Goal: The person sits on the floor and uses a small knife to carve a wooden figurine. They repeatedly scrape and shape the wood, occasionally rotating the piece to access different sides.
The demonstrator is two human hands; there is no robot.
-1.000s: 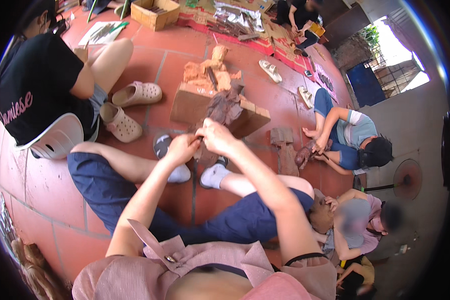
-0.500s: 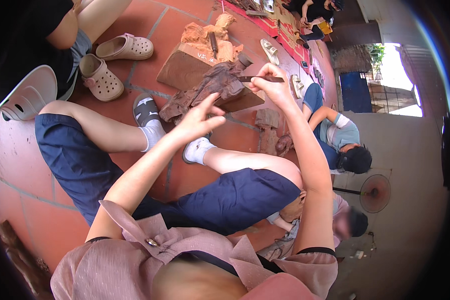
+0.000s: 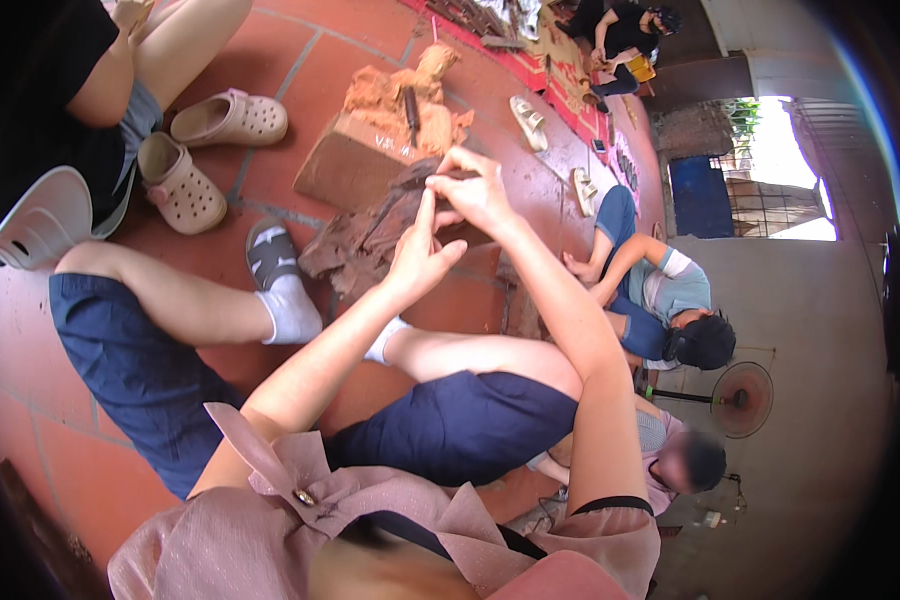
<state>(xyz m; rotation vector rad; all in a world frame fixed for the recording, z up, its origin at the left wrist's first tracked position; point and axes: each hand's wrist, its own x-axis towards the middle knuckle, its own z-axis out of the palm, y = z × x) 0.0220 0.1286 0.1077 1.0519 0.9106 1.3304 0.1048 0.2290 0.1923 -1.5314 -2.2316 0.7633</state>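
Observation:
A dark brown wood carving [image 3: 348, 250] with a rough, deeply cut surface lies on the floor between my feet. My right hand [image 3: 478, 195] is bent over its far right end, fingers pinched on a slim dark carving tool [image 3: 381, 216]. Most of that tool is hidden by my fingers, and its thin dark shaft seems to slant down over the carving. Just below, my left hand [image 3: 425, 255] has its index finger stretched up against my right fingers and its thumb apart. The carving's right end is hidden behind my hands.
Beyond the carving stands a wooden block [image 3: 345, 165] bearing a lighter orange-brown carving [image 3: 385, 100] and a dark-handled chisel [image 3: 411, 115]. Pale clogs [image 3: 185, 185] lie at the left beside a seated person. Other people sit at the right, near a fan [image 3: 742, 399].
My right hand has moved left and down, bringing the tool over the carving. My left hand has shifted right, so both hands now meet. The whole view has shifted slightly.

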